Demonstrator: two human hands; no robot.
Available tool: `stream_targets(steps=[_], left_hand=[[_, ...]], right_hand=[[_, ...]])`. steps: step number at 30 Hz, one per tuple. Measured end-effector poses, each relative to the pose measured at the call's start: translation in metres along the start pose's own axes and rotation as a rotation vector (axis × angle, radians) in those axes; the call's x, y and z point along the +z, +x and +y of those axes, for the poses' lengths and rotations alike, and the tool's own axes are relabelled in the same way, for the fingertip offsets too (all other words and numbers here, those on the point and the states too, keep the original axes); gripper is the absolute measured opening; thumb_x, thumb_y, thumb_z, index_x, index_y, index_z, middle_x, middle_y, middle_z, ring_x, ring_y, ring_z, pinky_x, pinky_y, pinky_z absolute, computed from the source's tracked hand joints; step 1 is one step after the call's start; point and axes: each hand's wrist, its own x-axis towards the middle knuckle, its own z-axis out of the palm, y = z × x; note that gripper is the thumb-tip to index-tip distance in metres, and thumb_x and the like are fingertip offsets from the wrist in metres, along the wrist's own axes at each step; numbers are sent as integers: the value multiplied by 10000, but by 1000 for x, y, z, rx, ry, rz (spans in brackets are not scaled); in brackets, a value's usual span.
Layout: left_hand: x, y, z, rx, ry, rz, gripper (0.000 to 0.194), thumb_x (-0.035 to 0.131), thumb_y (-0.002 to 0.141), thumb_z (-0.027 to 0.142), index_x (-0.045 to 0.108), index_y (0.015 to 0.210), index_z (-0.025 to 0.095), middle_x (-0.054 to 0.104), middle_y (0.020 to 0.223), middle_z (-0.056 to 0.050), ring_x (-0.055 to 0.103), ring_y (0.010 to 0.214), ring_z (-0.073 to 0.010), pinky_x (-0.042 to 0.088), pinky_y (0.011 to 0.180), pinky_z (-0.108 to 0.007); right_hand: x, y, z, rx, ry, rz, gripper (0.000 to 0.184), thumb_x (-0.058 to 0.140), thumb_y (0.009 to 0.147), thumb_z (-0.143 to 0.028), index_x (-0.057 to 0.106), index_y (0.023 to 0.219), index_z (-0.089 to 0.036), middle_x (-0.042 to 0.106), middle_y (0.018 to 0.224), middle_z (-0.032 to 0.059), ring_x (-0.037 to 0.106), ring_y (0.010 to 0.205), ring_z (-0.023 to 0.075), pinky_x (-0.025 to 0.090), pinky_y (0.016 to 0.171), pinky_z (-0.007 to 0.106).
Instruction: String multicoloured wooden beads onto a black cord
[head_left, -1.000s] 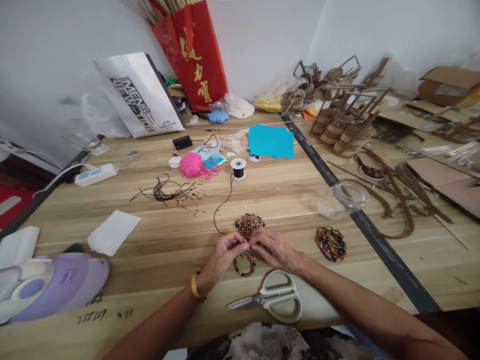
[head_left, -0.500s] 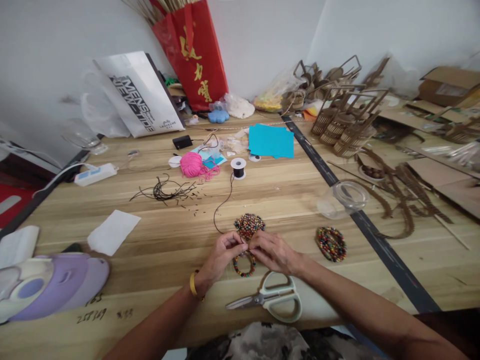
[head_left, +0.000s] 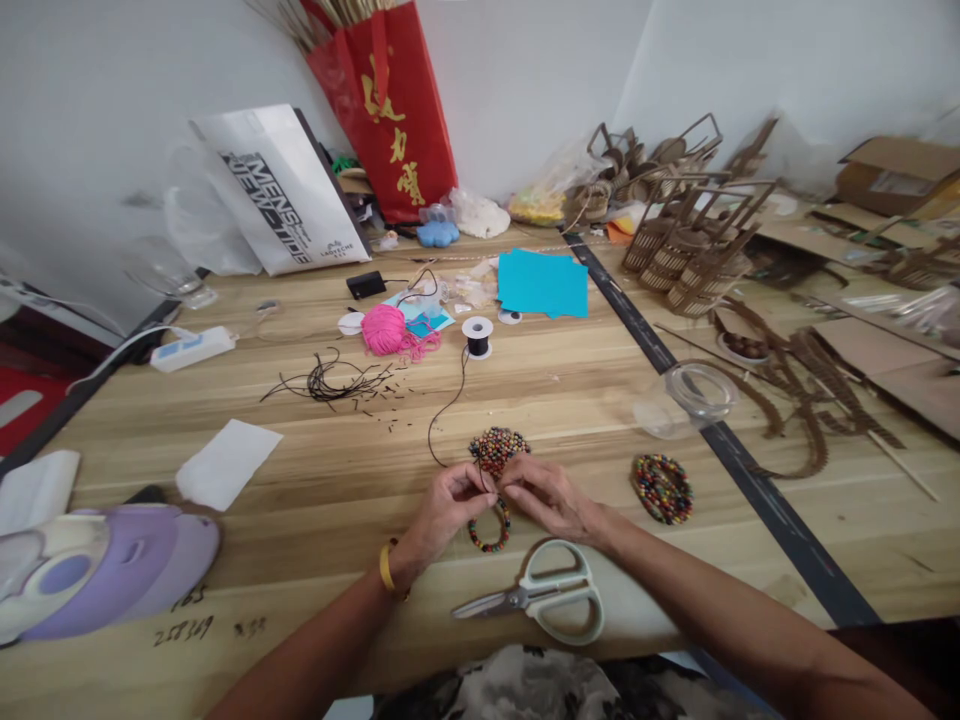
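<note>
My left hand (head_left: 454,503) pinches the black cord (head_left: 432,432) at the top of a beaded bracelet (head_left: 491,545). Opposite it, my right hand (head_left: 551,497) has its thumb and fingertips together at the same cord; the fine ends between the hands are too small to make out. The bracelet, a loop of many-coloured round beads, hangs just below my fingertips. From the left hand the cord curves up to a white spool (head_left: 478,338). A heap of loose beads (head_left: 499,450) lies right behind my hands. Light-green-handled scissors (head_left: 540,595) rest in front of them.
Finished-looking bead strands (head_left: 663,488) lie to the right, near a clear plastic container (head_left: 686,398). Cut black cords (head_left: 326,380) and pink yarn (head_left: 384,330) are at back left. A purple-and-white device (head_left: 120,570) stands at the left edge. Small woven baskets (head_left: 686,250) fill the back right.
My fingertips have drawn slightly apart, the right hand shifting a little to the right. The bracelet shows slightly more of its loop. Everything else stays in place.
</note>
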Motion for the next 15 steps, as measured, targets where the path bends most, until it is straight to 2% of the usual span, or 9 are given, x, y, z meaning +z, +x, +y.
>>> stream_targets(steps=[6, 10, 15], left_hand=[[1, -1, -4, 131, 100, 23, 221, 750, 662, 242, 554, 656, 140, 618, 713, -30, 570, 683, -125, 460, 673, -239], [1, -3, -6, 199, 164, 44, 178, 706, 696, 200, 541, 660, 144, 618, 733, -37, 582, 695, -127, 479, 672, -239], [3, -4, -5, 208, 215, 54, 156, 689, 698, 187, 542, 662, 148, 617, 733, -35, 591, 699, -128, 495, 682, -236]], right_hand=[[5, -2, 4, 118, 34, 11, 186, 499, 926, -299, 583, 869, -144, 586, 746, 36, 527, 649, 121, 422, 572, 213], [9, -4, 8, 126, 21, 13, 153, 525, 906, -267, 587, 843, -142, 567, 699, 17, 503, 614, 107, 399, 541, 196], [9, -5, 7, 118, 17, -1, 114, 516, 900, -222, 569, 831, -149, 551, 699, 12, 490, 602, 103, 385, 525, 192]])
